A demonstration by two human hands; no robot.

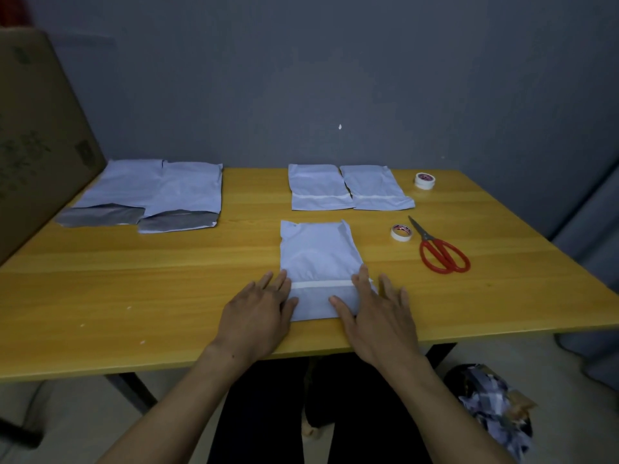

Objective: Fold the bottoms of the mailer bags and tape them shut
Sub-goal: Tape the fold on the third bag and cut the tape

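Head view: mailer bag (318,256) points lengthwise away, its folded near end under flat-fingered left hand (258,313) and right hand (375,313), equally near.

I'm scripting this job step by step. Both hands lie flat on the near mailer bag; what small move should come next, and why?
Probably slide the near mailer bag up beside the two taped bags. Its fold already carries a tape strip edge to edge, and the left hand and right hand only press its ends flat.
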